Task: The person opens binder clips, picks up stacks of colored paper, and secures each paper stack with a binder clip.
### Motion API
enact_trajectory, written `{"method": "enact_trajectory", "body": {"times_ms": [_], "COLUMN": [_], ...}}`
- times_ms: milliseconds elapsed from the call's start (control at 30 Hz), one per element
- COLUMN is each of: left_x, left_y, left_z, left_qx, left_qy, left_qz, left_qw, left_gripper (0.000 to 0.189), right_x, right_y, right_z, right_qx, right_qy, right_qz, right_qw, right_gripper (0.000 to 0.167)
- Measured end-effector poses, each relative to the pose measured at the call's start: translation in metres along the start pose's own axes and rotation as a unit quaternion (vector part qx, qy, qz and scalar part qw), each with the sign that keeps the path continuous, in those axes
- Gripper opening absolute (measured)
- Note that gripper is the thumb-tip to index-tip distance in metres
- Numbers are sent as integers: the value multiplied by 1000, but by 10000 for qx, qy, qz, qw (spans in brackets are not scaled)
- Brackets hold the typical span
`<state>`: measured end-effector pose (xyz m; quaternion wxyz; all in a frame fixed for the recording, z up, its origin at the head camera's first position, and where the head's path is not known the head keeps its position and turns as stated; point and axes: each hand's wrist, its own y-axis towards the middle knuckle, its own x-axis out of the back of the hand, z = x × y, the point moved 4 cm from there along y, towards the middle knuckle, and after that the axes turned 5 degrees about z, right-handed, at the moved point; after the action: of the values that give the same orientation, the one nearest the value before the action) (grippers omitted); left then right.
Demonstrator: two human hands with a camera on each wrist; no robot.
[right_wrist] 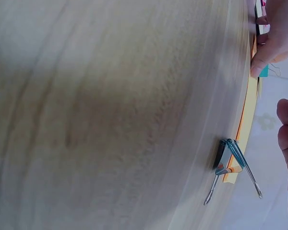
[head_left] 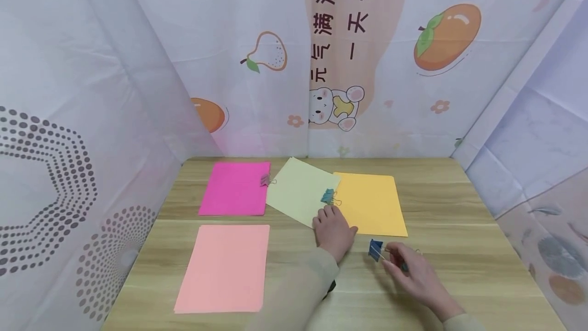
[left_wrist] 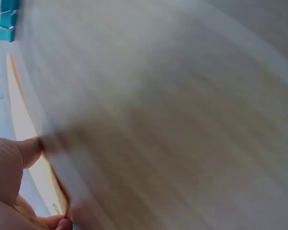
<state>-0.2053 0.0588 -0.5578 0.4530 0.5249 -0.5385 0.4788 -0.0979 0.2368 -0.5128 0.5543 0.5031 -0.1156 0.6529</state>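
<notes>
My right hand [head_left: 420, 275] pinches the wire handles of a dark blue binder clip [head_left: 375, 250], with its mouth toward the left. This clip shows at the right edge of the right wrist view. Partly behind my right hand in the head view, a teal binder clip [right_wrist: 229, 155] rests on the table. My left hand [head_left: 334, 231] rests where the pale green paper [head_left: 298, 188] and the yellow paper [head_left: 372, 203] meet, its thumb at the yellow paper's lower-left edge. Just beyond its fingertips, another teal binder clip [head_left: 328, 196] grips the overlapping sheets.
A pink-purple binder clip [head_left: 265, 180] sits where the magenta paper [head_left: 236, 188] meets the green one. Light pink paper [head_left: 225, 268] lies at the front left. A black object [head_left: 331, 287] shows partly from under my left sleeve. Patterned curtains [head_left: 257, 111] surround the wooden table [head_left: 459, 249].
</notes>
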Motion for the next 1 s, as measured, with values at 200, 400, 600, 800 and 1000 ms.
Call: {"method": "enact_trajectory", "body": {"times_ms": [200, 400, 600, 800, 1000], "left_x": [4, 6, 9, 8, 6], "left_y": [3, 7, 13, 14, 10], "left_z": [-4, -6, -8, -14, -21], "left_qx": [177, 306, 397, 510, 395], "left_qy": [-432, -832, -1174, -1150, -1036], "left_qz": [203, 255, 394, 624, 674], "left_qw": [9987, 9957, 9915, 9901, 9915], "left_gripper": [82, 75, 53, 58, 58], "right_x": [-1, -1, 0, 3, 5], "right_y": [0, 0, 1, 0, -2], "right_z": [-4, -5, -7, -9, -11], "right_qx": [-173, -204, -224, -154, -55], "right_qy": [-21, -28, -8, 18, 38], "right_qz": [88, 112, 89, 52, -23], "right_qw": [9998, 9997, 9997, 9999, 10000], "right_gripper": [32, 32, 33, 35, 35]}}
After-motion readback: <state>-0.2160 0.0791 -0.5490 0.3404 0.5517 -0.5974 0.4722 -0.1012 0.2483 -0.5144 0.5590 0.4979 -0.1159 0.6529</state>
